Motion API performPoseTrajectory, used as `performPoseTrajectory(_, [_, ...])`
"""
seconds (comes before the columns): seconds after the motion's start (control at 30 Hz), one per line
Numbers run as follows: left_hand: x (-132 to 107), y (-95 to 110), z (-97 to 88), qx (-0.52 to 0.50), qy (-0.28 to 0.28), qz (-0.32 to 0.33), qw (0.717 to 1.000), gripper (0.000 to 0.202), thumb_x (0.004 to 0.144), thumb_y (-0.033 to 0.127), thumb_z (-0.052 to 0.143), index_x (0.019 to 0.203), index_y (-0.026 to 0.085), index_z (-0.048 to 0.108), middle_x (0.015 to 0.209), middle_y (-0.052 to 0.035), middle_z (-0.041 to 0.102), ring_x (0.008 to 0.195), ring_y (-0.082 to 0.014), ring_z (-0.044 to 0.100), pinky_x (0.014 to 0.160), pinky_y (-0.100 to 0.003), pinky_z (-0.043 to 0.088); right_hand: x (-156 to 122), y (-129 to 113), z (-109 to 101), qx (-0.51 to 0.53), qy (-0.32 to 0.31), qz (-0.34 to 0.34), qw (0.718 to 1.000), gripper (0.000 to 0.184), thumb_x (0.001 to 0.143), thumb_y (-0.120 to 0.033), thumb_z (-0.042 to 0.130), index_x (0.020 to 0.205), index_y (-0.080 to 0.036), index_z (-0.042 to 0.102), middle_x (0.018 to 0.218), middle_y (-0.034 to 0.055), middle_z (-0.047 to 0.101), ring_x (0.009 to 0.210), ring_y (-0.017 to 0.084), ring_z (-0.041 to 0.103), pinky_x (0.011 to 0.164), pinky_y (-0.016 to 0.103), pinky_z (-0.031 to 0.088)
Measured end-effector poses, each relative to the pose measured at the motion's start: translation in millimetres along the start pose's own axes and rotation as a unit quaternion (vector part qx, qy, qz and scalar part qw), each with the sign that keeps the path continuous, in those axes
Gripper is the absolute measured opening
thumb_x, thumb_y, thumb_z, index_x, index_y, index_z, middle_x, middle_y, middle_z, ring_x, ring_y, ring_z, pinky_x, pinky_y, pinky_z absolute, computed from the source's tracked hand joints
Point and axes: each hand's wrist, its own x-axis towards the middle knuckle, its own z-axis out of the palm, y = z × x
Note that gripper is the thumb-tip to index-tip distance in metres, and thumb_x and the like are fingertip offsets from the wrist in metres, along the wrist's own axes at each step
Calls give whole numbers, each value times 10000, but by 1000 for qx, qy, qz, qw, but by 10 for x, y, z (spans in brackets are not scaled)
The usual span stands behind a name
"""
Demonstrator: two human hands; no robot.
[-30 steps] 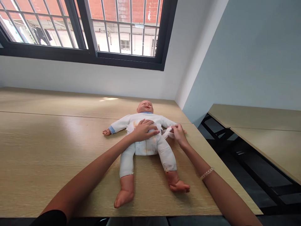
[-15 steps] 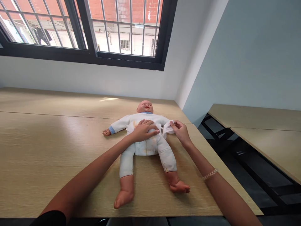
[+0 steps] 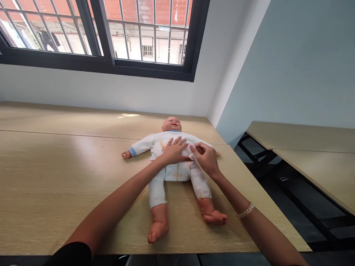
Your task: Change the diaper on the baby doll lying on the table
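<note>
A baby doll (image 3: pixel 177 166) in a stained white suit lies on its back on the wooden table (image 3: pixel 55 177), head toward the window. My left hand (image 3: pixel 174 150) rests flat on the doll's belly with fingers spread. My right hand (image 3: pixel 204 157) is right beside it, over the doll's hip, thumb and fingers pinched on a white cloth strip (image 3: pixel 192 155) that lies across the doll's waist. Most of the strip is hidden under my hands. A bead bracelet (image 3: pixel 245 210) sits on my right wrist.
The table's right edge (image 3: pixel 266 192) drops to a dark gap with black frame bars (image 3: pixel 277 173). A second wooden table (image 3: pixel 313 147) stands beyond it. A barred window (image 3: pixel 111 33) fills the wall behind the doll.
My right hand has carried the white strip from the doll's right side inward to its waist, next to my left hand. The doll's legs shifted slightly right in view.
</note>
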Motion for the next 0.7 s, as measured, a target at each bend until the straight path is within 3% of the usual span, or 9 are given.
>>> performPoseTrajectory(0.23, [42,-7,13,-33,-8,-14,999,508,863,372,576,1348,278,460,1503,-77,430,1468,-272,242,1190,-565,127,-87,-72,176,-23,-44,-18,999,279,848,-441,611,780,-191,715,804,65,727,742,234,662,711,346,523])
performPoseTrajectory(0.43, [-19,-143,-218,-216,-65,45,973,657,757,346,697,1356,271,437,1449,-56,497,1380,-261,406,1207,-545,19,-90,-19,177,-83,-82,-48,992,278,889,-380,551,800,-193,736,820,66,703,796,233,635,749,353,497])
performPoseTrajectory(0.5, [-27,-208,-318,-271,-90,71,956,591,780,334,685,1334,268,487,1396,-41,555,1327,-251,471,1207,-525,91,-121,-8,191,-105,-92,-74,987,310,925,-367,510,804,-191,735,841,70,686,830,235,619,793,367,486])
performPoseTrajectory(0.6, [-23,-292,-431,-319,-98,96,938,416,818,342,663,1216,232,619,1312,-55,618,1244,-238,542,1102,-419,353,-186,-2,203,-160,-104,-134,972,318,959,-323,461,896,-183,740,948,92,665,938,259,579,881,402,458])
performPoseTrajectory(0.7, [-26,-338,-482,-288,-77,94,950,252,788,344,707,1002,213,730,1233,-64,655,1169,-236,584,957,-343,458,-238,-3,198,-218,-117,-182,952,295,961,-293,462,1021,-185,730,1007,105,632,982,272,544,917,417,436])
